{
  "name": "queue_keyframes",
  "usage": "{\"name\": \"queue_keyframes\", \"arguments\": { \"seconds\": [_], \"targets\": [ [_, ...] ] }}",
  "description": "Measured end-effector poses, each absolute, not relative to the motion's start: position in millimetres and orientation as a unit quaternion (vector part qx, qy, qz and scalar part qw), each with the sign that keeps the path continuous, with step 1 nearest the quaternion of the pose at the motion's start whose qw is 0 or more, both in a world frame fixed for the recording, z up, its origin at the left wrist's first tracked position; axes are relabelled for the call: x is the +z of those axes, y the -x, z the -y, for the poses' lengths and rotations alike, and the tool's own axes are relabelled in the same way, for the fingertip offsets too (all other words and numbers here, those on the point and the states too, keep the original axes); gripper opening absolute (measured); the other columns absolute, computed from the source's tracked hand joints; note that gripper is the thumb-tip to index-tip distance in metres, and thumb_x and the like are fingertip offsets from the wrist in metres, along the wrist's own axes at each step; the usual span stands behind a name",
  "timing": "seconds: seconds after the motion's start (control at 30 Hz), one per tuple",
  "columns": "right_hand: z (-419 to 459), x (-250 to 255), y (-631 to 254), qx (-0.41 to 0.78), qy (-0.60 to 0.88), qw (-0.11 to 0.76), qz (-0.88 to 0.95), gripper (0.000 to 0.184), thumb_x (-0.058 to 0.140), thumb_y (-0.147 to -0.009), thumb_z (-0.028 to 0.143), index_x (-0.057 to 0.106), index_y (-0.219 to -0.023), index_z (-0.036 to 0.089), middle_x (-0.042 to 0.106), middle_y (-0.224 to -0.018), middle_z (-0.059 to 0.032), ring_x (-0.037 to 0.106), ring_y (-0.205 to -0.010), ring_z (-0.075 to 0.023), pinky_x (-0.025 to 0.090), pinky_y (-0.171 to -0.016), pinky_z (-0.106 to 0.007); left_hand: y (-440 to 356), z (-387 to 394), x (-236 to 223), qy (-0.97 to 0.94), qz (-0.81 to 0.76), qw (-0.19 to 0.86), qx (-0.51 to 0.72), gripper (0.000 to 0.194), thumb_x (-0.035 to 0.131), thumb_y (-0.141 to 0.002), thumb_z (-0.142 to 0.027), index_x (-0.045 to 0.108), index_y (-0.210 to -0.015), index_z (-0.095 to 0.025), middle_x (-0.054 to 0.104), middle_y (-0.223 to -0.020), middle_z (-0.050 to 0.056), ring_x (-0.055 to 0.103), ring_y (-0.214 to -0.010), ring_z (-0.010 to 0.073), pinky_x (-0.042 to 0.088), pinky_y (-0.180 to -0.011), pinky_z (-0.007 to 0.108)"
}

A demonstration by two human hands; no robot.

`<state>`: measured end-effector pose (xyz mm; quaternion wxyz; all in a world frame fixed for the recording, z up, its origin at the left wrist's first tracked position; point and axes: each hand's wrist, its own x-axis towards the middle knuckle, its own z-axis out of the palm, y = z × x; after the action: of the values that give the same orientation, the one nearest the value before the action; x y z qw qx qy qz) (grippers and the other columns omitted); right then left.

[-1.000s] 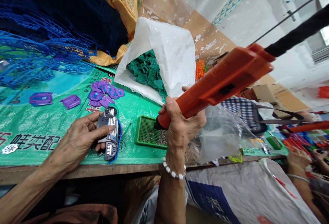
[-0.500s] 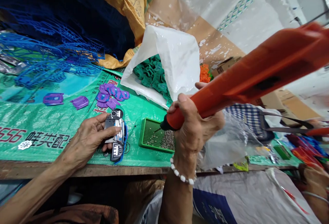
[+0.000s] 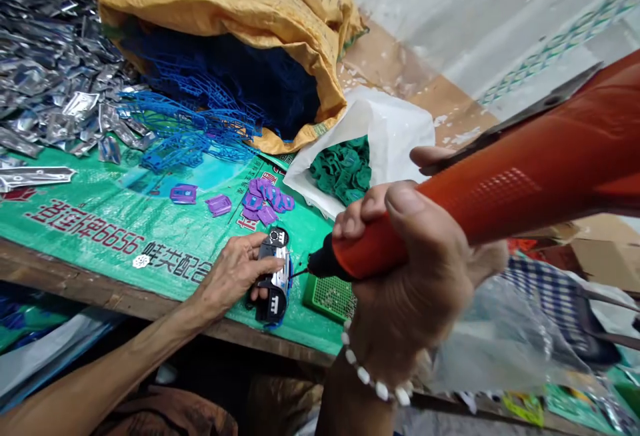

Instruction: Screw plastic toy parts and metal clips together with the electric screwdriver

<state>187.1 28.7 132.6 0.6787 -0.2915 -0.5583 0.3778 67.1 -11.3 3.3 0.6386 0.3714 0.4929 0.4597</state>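
My left hand (image 3: 235, 273) grips a small toy car part (image 3: 277, 276), black, silver and blue, on its side at the table's front. Thumb and fingers pinch it from the left. My right hand (image 3: 410, 269) is wrapped round an orange electric screwdriver (image 3: 480, 189) with a black nose. Its thin bit points left, the tip close to the part's right side; whether they touch I cannot tell. Under the nose lies a green mesh tray (image 3: 327, 297) with small screws, partly hidden by my right hand. Purple plastic pieces (image 3: 265, 199) lie in a pile behind the part.
A yellow woven sack (image 3: 225, 9) spills blue plastic frames (image 3: 195, 119). Left of it are heaped silvery parts (image 3: 45, 56). A white bag (image 3: 400, 123) holds green pieces (image 3: 345, 166). Clear plastic (image 3: 495, 329) and a checked bag (image 3: 550, 296) lie at the right.
The screwdriver has swung from above the screw tray to the left, its tip now near the toy car part. The view has turned left, showing more silvery parts. My left hand keeps its grip.
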Motion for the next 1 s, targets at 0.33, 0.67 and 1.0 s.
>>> {"name": "queue_keyframes", "arguments": {
  "seconds": [0.33,0.67,1.0],
  "targets": [
    [-30.7,126.7,-182.4,0.400,0.294,0.660,0.564,0.029,0.073,-0.081,0.017,0.066,-0.108,0.024,0.063,-0.063,0.0074,0.058,-0.046,-0.0131,0.051,-0.044,-0.028,-69.9,8.3,11.0,-0.379,-0.503,0.629,0.456,0.023,0.068,-0.074,-0.039,0.057,-0.081,-0.020,0.056,-0.058,-0.007,0.056,-0.039,0.0121,0.034,-0.035,0.020],
    [-31.3,123.8,-181.6,0.399,0.304,0.651,0.570,0.025,0.078,-0.079,0.025,0.063,-0.098,0.030,0.058,-0.061,0.0087,0.056,-0.044,-0.0150,0.046,-0.040,-0.029,-70.4,7.7,11.6,-0.392,-0.503,0.619,0.459,0.026,0.068,-0.073,-0.042,0.057,-0.079,-0.020,0.057,-0.054,-0.006,0.055,-0.039,0.0127,0.035,-0.035,0.020],
    [-29.1,122.2,-184.8,0.397,0.290,0.663,0.565,0.032,0.076,-0.079,0.019,0.067,-0.108,0.028,0.063,-0.062,0.0086,0.058,-0.044,-0.0135,0.049,-0.043,-0.029,-70.9,9.3,12.1,-0.388,-0.513,0.612,0.461,0.024,0.068,-0.074,-0.040,0.055,-0.079,-0.021,0.056,-0.057,-0.007,0.057,-0.039,0.0122,0.033,-0.035,0.019]
  ]
}}
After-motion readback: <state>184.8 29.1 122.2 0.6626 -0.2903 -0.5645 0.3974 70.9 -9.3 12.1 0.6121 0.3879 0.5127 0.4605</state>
